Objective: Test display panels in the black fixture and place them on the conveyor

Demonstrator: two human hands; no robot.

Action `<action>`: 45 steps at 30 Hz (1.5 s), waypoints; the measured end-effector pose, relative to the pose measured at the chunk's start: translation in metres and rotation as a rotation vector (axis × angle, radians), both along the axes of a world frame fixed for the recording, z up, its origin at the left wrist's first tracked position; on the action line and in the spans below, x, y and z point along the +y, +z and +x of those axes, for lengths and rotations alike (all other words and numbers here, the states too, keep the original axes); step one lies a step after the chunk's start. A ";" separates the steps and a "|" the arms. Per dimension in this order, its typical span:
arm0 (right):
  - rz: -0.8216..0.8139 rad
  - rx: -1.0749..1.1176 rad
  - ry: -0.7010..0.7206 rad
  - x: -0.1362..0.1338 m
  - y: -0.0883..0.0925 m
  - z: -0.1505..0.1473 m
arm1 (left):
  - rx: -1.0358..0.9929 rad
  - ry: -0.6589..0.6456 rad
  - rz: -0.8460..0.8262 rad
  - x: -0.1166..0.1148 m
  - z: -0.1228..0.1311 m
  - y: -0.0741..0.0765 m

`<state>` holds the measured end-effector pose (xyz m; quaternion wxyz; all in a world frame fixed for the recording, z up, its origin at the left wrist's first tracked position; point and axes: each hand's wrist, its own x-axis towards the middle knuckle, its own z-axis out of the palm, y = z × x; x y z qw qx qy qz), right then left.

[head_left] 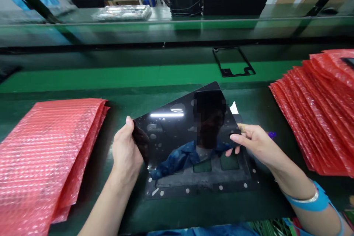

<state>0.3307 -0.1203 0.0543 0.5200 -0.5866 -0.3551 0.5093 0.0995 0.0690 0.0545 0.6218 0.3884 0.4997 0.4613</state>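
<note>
A glossy black screen panel (pixel 171 132) is held tilted between both hands, its face reflecting a light and blue clothing. My left hand (pixel 125 147) grips its left edge, thumb up along the corner. At the lower right corner, my right hand (pixel 254 140) pinches the panel, thumb in front and fingers behind. Beneath the panel lies a flat black fixture plate (pixel 204 188) with rectangular openings and several round silver studs; the panel hides its upper part. A white tab (pixel 233 108) sticks up by the plate's far right corner.
Red bubble-wrap bags (pixel 49 147) lie stacked at left, and a taller pile of red bubble-wrap bags (pixel 318 118) stands at right. A thin black frame (pixel 235 62) rests on the green strip behind. Farther back, a raised glass-like shelf (pixel 163 24) crosses the bench. A blue wrist strap (pixel 312 199) circles my right forearm.
</note>
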 end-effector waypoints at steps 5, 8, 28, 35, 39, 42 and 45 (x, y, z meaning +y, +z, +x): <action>0.013 -0.004 -0.080 0.003 -0.006 0.000 | -0.116 0.024 -0.030 -0.002 0.006 0.000; 0.022 -0.007 -0.219 0.003 -0.006 0.006 | -0.163 -0.102 0.004 -0.007 0.007 0.000; 0.008 0.049 -0.305 0.069 0.015 0.020 | -0.338 -0.337 -0.025 -0.007 -0.017 0.001; 0.003 0.029 -0.295 0.222 0.031 -0.024 | -0.462 -0.168 -0.033 -0.001 -0.022 0.001; -0.103 -0.105 -0.327 0.276 0.014 -0.044 | -0.406 -0.243 -0.051 -0.005 -0.018 -0.010; -0.202 -0.294 -0.345 0.287 0.002 -0.036 | -0.394 -0.276 -0.053 -0.007 -0.018 -0.011; -0.295 -0.577 -0.398 0.281 -0.005 -0.014 | -0.397 -0.301 -0.060 -0.008 -0.020 -0.009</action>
